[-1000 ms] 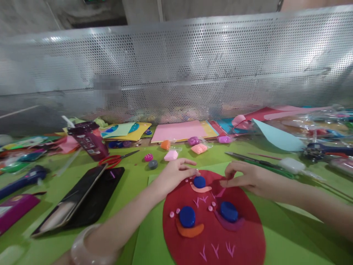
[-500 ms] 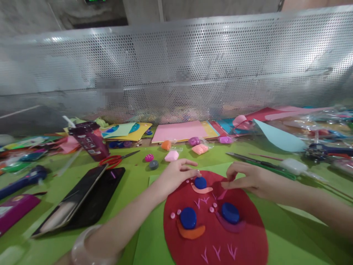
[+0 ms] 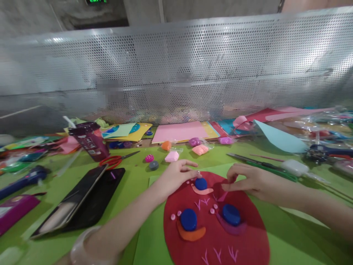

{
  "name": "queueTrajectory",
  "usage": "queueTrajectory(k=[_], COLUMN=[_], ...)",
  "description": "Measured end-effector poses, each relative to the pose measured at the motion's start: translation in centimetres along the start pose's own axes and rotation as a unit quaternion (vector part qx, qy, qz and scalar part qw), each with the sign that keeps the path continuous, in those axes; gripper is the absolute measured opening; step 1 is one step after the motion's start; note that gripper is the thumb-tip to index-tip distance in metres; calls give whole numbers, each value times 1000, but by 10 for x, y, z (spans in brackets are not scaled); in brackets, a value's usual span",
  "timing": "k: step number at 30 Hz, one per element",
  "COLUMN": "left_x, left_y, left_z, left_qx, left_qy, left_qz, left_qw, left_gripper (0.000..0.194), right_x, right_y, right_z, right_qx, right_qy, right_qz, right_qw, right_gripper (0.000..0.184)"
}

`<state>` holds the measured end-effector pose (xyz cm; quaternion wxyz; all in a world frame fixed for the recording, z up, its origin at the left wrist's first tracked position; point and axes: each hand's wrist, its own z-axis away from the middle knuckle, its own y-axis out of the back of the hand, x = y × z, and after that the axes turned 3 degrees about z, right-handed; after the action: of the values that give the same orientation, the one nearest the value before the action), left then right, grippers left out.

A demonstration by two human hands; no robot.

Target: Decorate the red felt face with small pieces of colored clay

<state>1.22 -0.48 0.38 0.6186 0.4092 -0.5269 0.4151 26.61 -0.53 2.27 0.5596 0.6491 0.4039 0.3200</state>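
Observation:
My left hand (image 3: 176, 177) lies at the upper left edge of a red paper circle (image 3: 212, 230), fingers stretched and apart. Its lower fingertip is close to a tiny pale bead beside the top blue clay disc (image 3: 201, 183). At the circle's upper right, my right hand (image 3: 249, 180) pinches a small pink clay strip (image 3: 222, 197) against the red paper. Two more discs, a left blue disc (image 3: 189, 219) and a right blue disc (image 3: 231, 214), sit over an orange clay crescent (image 3: 191, 235) and a purple clay crescent (image 3: 233, 227). Pink clay lines (image 3: 217, 254) mark the lower part.
The circle rests on green paper (image 3: 149, 228). Left of it are a black phone case (image 3: 96, 204), red-handled scissors (image 3: 111, 161) and a purple cup (image 3: 89, 141). Clay packets (image 3: 172, 156) and coloured sheets (image 3: 179, 131) lie behind. Green-handled scissors (image 3: 271, 170) are at right.
Both hands keep almost the same place. My right fingers have shifted very slightly at the pink strip; the whole view has moved a little.

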Motion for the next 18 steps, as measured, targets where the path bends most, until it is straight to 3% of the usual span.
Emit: queueTrajectory(k=[18], left_x=[0], left_y=[1], left_z=[-1], left_qx=[-7], left_qy=[-4], left_qz=[6], left_qw=[1000], left_gripper=[29], right_x=[-1], right_y=[2], right_z=[1], right_qx=[-17], right_qy=[-16], right_qz=[-8], right_qw=[1000], right_gripper=[41])
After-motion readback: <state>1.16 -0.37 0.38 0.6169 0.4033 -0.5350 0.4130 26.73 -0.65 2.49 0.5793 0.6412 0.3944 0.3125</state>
